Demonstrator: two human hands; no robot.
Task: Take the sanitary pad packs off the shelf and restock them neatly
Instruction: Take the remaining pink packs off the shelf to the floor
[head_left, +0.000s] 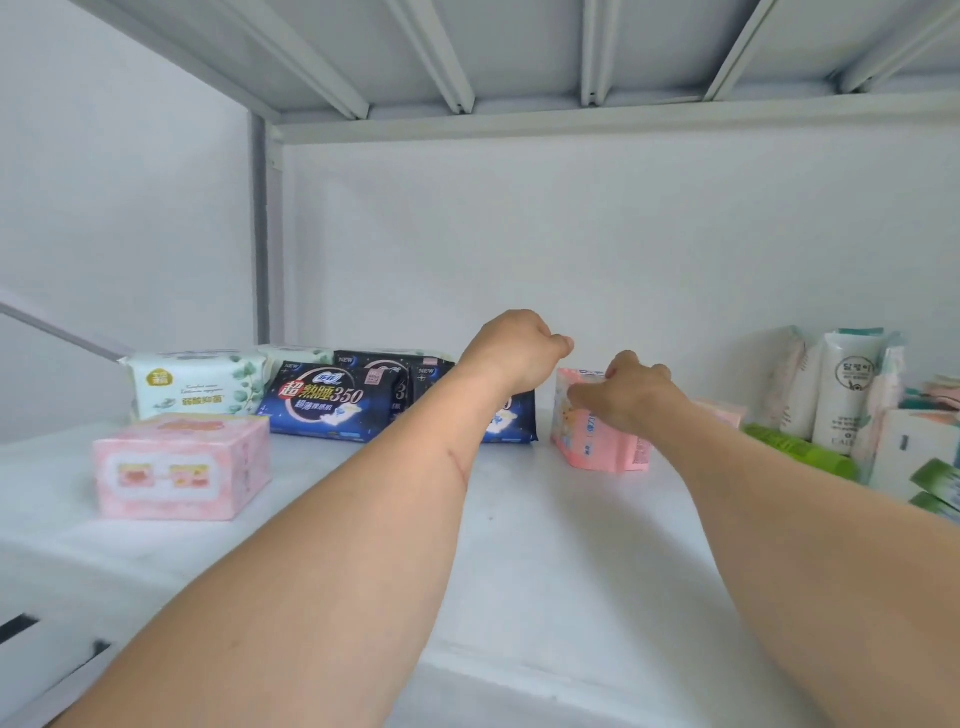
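free: shelf (519, 545) front-centre | blocked: pink box (182, 466) left, green tubes (800, 451) right

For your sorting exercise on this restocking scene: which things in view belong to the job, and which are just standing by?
Belonging to the job:
pink pack, gripped by the right hand
left hand, curled above it
navy packs
white leaf-print pack
pink box-shaped pack
shelf

Standing by:
white tubes
green tube

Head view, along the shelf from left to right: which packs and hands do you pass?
Pink box pack → white leaf-print pack → dark blue pack → left hand → pink pack gripped by the right hand → green tube → white tubes.
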